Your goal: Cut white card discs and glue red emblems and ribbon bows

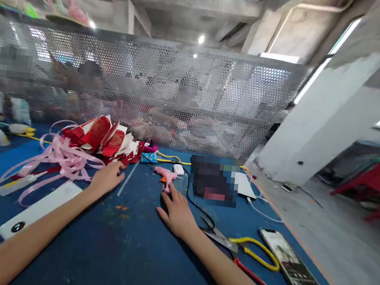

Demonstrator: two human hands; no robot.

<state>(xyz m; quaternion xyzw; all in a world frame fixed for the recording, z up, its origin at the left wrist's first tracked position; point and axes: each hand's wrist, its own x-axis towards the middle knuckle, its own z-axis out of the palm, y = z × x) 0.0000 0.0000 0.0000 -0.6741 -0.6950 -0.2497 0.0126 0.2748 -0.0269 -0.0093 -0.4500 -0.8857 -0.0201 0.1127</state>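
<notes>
My left hand (107, 179) lies at the lower edge of a pile of red and white paper pieces (114, 145), its fingers stretched out and a little apart. Whether its fingertips touch the paper is unclear. A loose tangle of pink ribbon (68, 158) spreads just to its left. On the right, my right hand (179, 212) has its fingers spread, with the fingertips at the handle of a small pink glue gun (166, 174). They do not wrap around it. Beside the gun sits a small white case (178, 169).
Yellow-and-red-handled scissors (233, 244) lie near my right forearm, with a phone (299, 271) farther right. A white phone (45, 208) is partly under my left forearm. Dark cables cross the blue table (122, 253). A perforated metal panel (169, 85) stands behind.
</notes>
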